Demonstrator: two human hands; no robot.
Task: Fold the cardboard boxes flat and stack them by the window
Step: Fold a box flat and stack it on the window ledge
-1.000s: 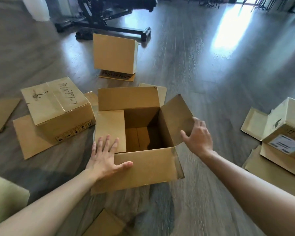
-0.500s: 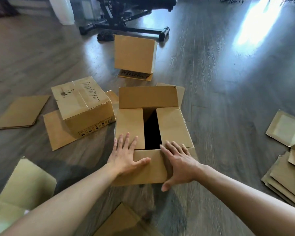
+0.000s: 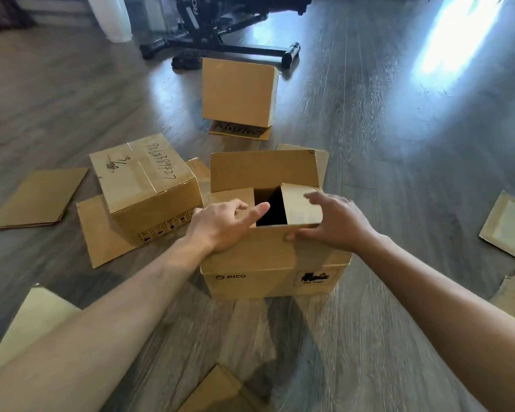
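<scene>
Currently, the wood floor (image 3: 399, 144) carries every item, and I list them from largest to smallest. Directly under my hands stands the PICO box (image 3: 268, 263), upright and still fully erected; its far flap (image 3: 262, 171) stands up beyond my fingers, and a dark gap shows between the two inner flaps.

Past my left hand, further left, sits a taped box (image 3: 149, 188) with handwritten digits, resting on a flat sheet (image 3: 98, 233); it is not collapsed. Ahead of both hands, well apart, a third box (image 3: 240, 92) stands on edge near a black equipment frame (image 3: 235, 31). To the outside of my right hand, near the frame edge, lies a flattened pile (image 3: 509, 224); more flat cardboard lies left of my left forearm (image 3: 36, 197).

My left hand (image 3: 220, 224) rests on the left inner flap (image 3: 232, 200), index finger extended over the gap, other fingers curled; whether it pinches the flap edge I cannot tell. My right hand (image 3: 336, 221) grips the near top edge, thumb on the front wall, fingers over the right inner flap (image 3: 298, 203).

Status, as a judgement: some pieces are already flat, three boxes remain erect, and no stack by a window is visible. Remaining: collapse this box, then the other two, then stack.
</scene>
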